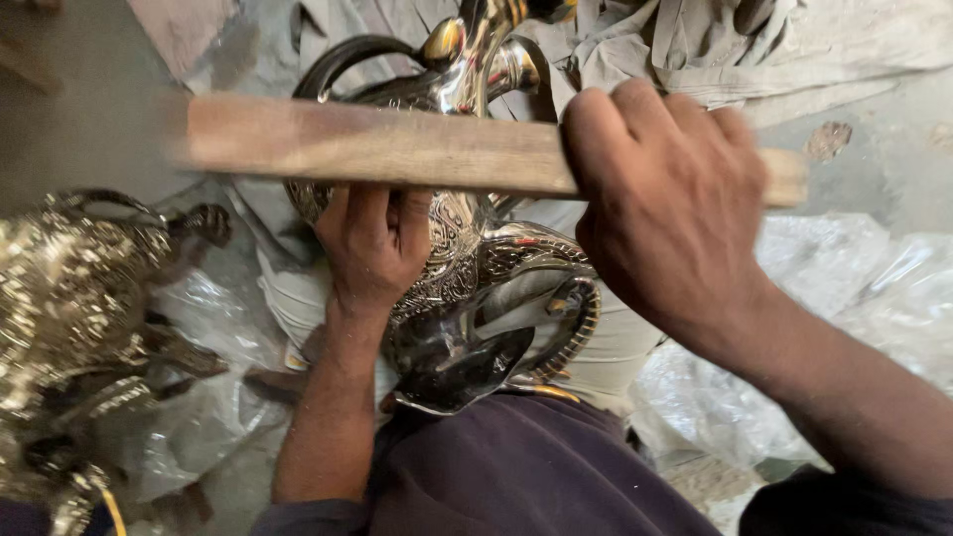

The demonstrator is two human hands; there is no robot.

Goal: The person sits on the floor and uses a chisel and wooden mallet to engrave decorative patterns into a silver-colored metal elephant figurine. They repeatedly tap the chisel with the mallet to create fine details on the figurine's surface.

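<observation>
The ornate metal teapot (467,268), silver with embossed patterns, gilt trim and a dark curved handle, lies tilted across the person's lap. The left hand (375,243) grips its embossed body. The right hand (670,213) is clenched around a flat wooden stick (377,147) held crosswise above the teapot.

Right hand (665,213) gripping wooden stick (377,147) (blurred), left hand (375,243) steadying ornate silver pot (476,288)
</observation>
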